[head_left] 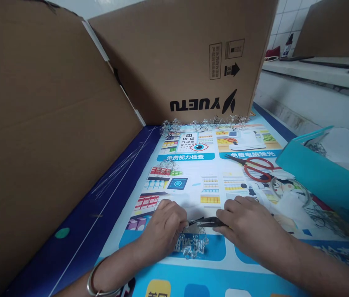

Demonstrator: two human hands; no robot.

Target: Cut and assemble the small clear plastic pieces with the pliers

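My left hand (166,226) is closed in a pinch at one end of a beaded wire piece (190,246), whose clear beads and loops hang just below the fingers. My right hand (245,220) grips a pair of dark needle-nose pliers (212,222), jaws pointing left toward the pinched wire. A thin dark tip lies beside the left fingertips; I cannot make out whether it belongs to the pliers. Past my left hand, another small beaded wire cluster (166,166) rests on the printed sheet (193,198).
Red-handled scissors (258,169) lie ahead of my right hand, near a clear round roll (290,192). A teal box (326,177) stands right. Cardboard panels (174,53) wall the back and left, with more beaded wire pieces (205,123) along the base. Loose straight wires (115,169) lie left.
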